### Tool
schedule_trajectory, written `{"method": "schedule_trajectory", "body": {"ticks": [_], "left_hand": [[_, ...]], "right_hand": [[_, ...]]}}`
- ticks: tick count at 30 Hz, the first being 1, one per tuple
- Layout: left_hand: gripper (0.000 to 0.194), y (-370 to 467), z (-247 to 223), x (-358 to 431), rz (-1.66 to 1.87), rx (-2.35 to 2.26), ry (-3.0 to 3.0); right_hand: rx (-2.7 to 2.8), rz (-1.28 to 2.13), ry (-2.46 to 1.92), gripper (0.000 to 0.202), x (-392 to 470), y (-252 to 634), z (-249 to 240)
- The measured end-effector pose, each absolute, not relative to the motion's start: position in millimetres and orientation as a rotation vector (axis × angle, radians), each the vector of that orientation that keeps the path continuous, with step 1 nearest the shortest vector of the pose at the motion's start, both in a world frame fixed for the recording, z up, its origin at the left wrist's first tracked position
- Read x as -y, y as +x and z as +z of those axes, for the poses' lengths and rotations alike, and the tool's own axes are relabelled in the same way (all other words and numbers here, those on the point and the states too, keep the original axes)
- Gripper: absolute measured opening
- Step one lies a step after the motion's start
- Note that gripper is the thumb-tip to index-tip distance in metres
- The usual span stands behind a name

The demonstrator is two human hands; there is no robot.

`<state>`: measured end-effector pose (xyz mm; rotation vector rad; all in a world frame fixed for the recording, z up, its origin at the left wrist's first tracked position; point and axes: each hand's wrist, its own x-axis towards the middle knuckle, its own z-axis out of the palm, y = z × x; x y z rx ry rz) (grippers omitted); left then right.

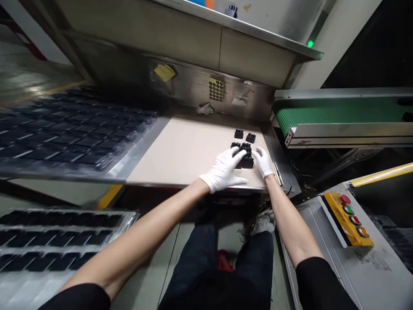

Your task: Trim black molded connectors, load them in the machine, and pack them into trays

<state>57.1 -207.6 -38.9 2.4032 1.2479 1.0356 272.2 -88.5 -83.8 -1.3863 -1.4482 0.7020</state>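
The black plastic parts [248, 162] stand in a tight group at the right, near side of the worktop [180, 150], between the two gloved hands, and the long axis of this group seems to go from near to far. The left hand [226, 168] is the nearer one, opened wide, its fingers over the group's left side and its thumb apart; the right hand [263, 162] is half open just beside the right edge, and I cannot tell whether either grips a part.
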Motion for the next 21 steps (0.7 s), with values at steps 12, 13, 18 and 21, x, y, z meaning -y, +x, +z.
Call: {"method": "schedule_trajectory", "body": {"ticks": [12,13,18,21], "left_hand": [[0.101,32.7,-45.0,106.8,0.755,-1.117,2.327],[0.1,33.3,-43.5,110.2,0.756,-1.113,2.322],[0.113,34.5,-48.2,120.9,0.773,-1.104,2.273],[0.122,37.2,-56.6,108.1,0.87,-1.147,2.016]], "right_hand": [[1.762,0.985,-1.187,0.02,30.6,245.6,-69.6],[1.763,0.99,-1.184,0.019,33.9,246.9,-69.9],[1.736,0.979,-1.2,0.023,49.4,250.4,-70.2],[1.667,0.961,-1.201,0.036,56.9,253.1,-68.7]]}}
